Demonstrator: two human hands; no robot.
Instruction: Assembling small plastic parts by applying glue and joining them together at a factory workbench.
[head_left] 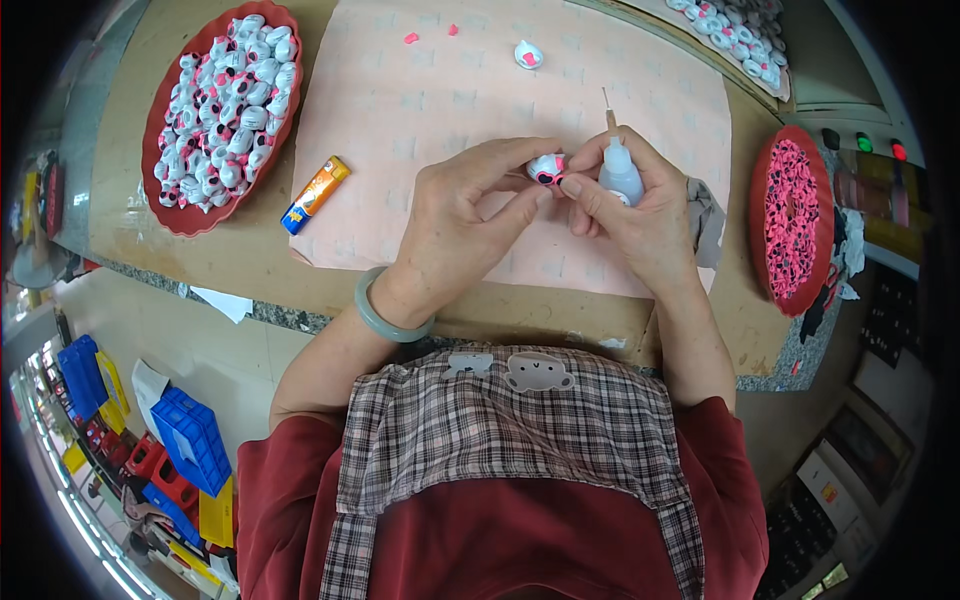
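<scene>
Above a pink sheet [400,100] on the tabletop [255,260], the left hand [465,200] has its grip clamped on a small white-and-pink piece [546,169]; the right hand [640,195] grips a needle-tipped bottle [620,174], thumb close beside the piece; left of the sheet, a red bowl [190,226] holds similar ones; right of it, a red dish [826,225] holds pink bits [790,215].

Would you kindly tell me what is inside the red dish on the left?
The red dish holds heaped small white pieces with pink and black parts; its bottom and anything deeper are covered.
</scene>
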